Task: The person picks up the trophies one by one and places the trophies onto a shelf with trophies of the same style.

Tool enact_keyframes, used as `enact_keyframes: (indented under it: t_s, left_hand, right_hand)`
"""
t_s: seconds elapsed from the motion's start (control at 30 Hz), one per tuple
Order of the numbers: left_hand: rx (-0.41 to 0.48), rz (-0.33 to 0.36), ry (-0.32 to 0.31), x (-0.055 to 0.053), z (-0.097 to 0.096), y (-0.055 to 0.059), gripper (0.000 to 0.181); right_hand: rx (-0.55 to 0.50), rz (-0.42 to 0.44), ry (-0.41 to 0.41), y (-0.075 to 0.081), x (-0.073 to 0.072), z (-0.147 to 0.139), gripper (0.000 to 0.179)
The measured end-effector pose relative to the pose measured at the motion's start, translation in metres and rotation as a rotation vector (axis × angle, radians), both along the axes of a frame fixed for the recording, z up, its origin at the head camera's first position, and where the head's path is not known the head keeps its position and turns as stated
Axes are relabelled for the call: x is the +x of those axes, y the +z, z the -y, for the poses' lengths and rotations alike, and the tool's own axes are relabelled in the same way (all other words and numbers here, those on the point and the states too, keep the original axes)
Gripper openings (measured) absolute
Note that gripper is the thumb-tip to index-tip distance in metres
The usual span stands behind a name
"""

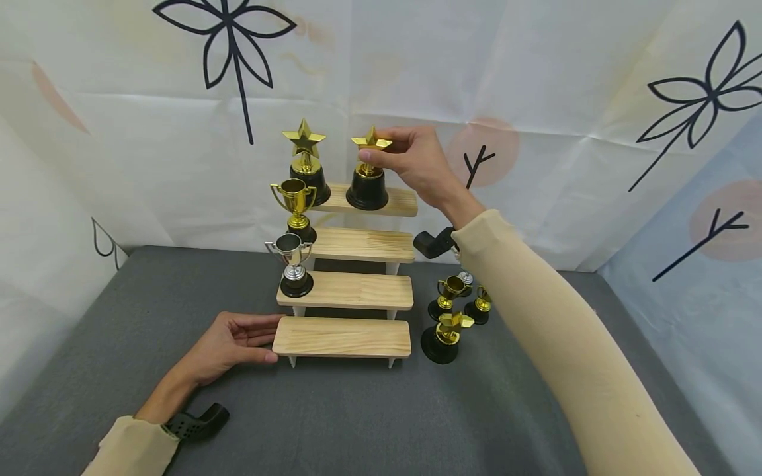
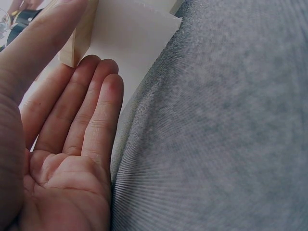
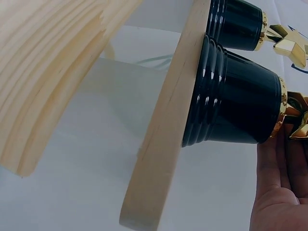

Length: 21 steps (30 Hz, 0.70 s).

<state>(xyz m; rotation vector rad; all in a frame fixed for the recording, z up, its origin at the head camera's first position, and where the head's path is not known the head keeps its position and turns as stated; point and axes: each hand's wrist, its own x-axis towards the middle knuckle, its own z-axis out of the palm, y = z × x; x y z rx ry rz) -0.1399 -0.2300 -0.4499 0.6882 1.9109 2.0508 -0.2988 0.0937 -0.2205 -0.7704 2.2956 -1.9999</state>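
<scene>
My right hand [image 1: 413,158] pinches a gold star trophy [image 1: 367,188] near its star. In the right wrist view, that trophy's black base [image 3: 236,96] is right at the top board of a stepped wooden display shelf [image 1: 342,337]. Left of it on the top tier is another star trophy [image 1: 309,178]. A gold cup trophy [image 1: 295,198] stands on the second tier down, and a silver cup trophy [image 1: 292,248] on the third. My left hand [image 1: 226,347] lies at the left end of the lowest board, its fingers fairly straight and fingertips at the board's edge [image 2: 76,48].
Right of the shelf, on the grey tabletop [image 1: 417,416], stand a star trophy [image 1: 442,344], two gold cup trophies [image 1: 450,291] and a partly hidden silver one [image 1: 465,277]. A white patterned cloth [image 1: 417,66] hangs close behind the shelf.
</scene>
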Motion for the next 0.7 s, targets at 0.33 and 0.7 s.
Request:
enact_keyframes:
  t_s: [0.33,0.7]
  left_hand:
    - [0.001,-0.002,0.004,0.001,0.000,0.001,0.068]
    - [0.005,-0.010,-0.001,0.000,-0.001,0.001,0.068]
  right_hand:
    - [-0.026,-0.023,0.015,-0.003,0.000,0.008,0.033]
    - [-0.030,-0.036,0.025,-0.003,0.000,0.014,0.032]
